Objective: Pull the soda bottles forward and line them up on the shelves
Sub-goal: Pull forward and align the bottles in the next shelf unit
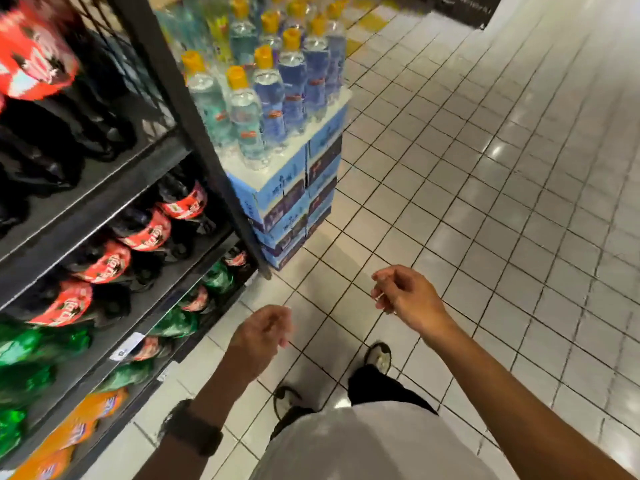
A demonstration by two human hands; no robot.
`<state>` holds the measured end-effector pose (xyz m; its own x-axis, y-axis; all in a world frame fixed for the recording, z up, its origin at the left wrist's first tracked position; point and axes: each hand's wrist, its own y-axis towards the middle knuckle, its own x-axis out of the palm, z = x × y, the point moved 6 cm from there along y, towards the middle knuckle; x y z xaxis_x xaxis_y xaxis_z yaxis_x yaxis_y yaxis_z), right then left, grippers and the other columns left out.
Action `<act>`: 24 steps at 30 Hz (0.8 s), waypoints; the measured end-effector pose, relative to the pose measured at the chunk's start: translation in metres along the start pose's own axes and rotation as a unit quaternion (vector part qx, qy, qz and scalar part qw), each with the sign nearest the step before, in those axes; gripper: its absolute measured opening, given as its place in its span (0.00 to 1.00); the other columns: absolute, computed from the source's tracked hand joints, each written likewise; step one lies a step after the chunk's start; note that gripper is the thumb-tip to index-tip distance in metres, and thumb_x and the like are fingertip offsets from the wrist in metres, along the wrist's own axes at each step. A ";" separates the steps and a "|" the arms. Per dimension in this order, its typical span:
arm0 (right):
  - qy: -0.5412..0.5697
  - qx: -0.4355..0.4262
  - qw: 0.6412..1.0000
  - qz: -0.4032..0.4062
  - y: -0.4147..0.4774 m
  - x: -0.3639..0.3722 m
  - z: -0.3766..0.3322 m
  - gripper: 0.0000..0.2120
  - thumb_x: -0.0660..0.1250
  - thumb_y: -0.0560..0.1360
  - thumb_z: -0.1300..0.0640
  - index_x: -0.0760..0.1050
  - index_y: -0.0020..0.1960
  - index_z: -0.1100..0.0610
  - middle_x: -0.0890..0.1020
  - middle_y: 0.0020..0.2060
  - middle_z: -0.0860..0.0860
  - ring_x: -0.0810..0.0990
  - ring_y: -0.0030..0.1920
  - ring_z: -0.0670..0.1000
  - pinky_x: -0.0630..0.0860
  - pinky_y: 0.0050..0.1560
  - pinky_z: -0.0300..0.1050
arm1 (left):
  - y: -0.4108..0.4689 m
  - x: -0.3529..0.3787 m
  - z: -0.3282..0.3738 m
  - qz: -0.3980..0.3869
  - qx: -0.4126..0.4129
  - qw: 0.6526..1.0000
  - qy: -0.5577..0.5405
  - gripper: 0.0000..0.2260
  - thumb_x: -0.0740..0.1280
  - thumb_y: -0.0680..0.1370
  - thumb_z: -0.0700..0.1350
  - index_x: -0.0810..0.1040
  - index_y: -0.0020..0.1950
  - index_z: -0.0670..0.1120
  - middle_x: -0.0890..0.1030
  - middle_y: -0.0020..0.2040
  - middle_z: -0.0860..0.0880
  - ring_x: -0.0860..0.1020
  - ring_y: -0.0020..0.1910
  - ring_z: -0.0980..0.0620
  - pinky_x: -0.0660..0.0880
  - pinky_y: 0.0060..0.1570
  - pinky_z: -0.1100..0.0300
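Note:
A dark metal shelf rack (104, 199) fills the left side. Dark cola bottles with red labels (145, 232) stand in a row along the middle shelf, and more of them (38, 64) blur past on the top shelf. Green soda bottles (173, 322) and orange ones (81, 422) sit on the lower shelves. My left hand (261, 336) hangs over the floor just right of the rack, fingers loosely curled, holding nothing. My right hand (403, 294) is farther right over the tiles, also loosely curled and empty. Neither hand touches a bottle.
Beside the rack's right post stands a stack of blue cartons (294, 202) topped with clear and blue water bottles with yellow caps (266, 84). White tiled floor (485, 168) spreads to the right. My feet in sandals (379, 356) stand on it.

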<state>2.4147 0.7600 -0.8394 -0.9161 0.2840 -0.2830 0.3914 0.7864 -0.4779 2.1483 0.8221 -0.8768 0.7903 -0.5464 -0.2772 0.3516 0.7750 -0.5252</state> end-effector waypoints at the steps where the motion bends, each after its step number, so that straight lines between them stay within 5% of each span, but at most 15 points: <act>1: 0.017 0.006 1.000 0.009 0.006 -0.017 0.007 0.08 0.61 0.80 0.55 0.79 0.49 0.54 0.84 0.38 0.52 0.81 0.33 0.50 0.76 0.34 0.40 | 0.007 0.018 0.010 -0.014 0.010 1.000 0.019 0.03 0.67 0.78 0.46 0.79 0.46 0.54 0.82 0.41 0.43 0.78 0.33 0.50 0.71 0.30 0.63; 6: 0.057 0.037 0.997 0.026 0.038 -0.102 0.035 0.09 0.62 0.80 0.54 0.79 0.47 0.54 0.84 0.38 0.52 0.82 0.34 0.50 0.78 0.39 0.45 | 0.033 0.118 0.069 -0.078 0.008 0.992 0.096 0.06 0.64 0.80 0.45 0.78 0.48 0.54 0.83 0.41 0.49 0.79 0.33 0.56 0.73 0.32 0.67; 12: -0.072 0.044 0.995 -0.060 0.068 -0.196 0.057 0.07 0.64 0.77 0.50 0.78 0.46 0.52 0.84 0.42 0.51 0.83 0.40 0.49 0.78 0.43 0.45 | 0.069 0.241 0.150 -0.175 0.063 0.953 0.241 0.05 0.61 0.80 0.50 0.76 0.49 0.59 0.80 0.42 0.58 0.76 0.37 0.65 0.68 0.34 0.75; 17: -0.126 0.034 0.991 -0.037 0.099 -0.274 0.056 0.10 0.62 0.78 0.48 0.78 0.51 0.53 0.82 0.46 0.50 0.81 0.46 0.50 0.78 0.51 0.48 | 0.117 0.290 0.208 -0.208 0.123 0.910 0.337 0.09 0.62 0.79 0.53 0.76 0.59 0.58 0.79 0.44 0.61 0.77 0.40 0.69 0.69 0.38 0.76; 21: -0.080 -0.009 0.997 0.019 0.135 -0.327 0.032 0.08 0.62 0.79 0.51 0.77 0.52 0.52 0.82 0.45 0.48 0.82 0.44 0.49 0.78 0.48 0.42 | 0.173 0.306 0.237 -0.195 0.096 0.926 0.309 0.07 0.63 0.79 0.46 0.77 0.51 0.57 0.82 0.45 0.52 0.81 0.45 0.51 0.77 0.52 0.51; 24: -0.011 -0.039 0.997 0.072 0.163 -0.364 0.018 0.07 0.62 0.79 0.53 0.76 0.55 0.51 0.82 0.45 0.47 0.82 0.41 0.49 0.79 0.44 0.42 | 0.215 0.324 0.263 -0.189 0.103 0.923 0.317 0.04 0.64 0.79 0.50 0.76 0.48 0.60 0.83 0.43 0.56 0.81 0.41 0.58 0.79 0.49 0.57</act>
<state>2.8134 0.7748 -0.8291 -0.8481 0.3857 -0.3632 0.5104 0.7785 -0.3653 2.6123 0.8949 -0.8678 0.1608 -0.8161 -0.5551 0.6823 0.4983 -0.5350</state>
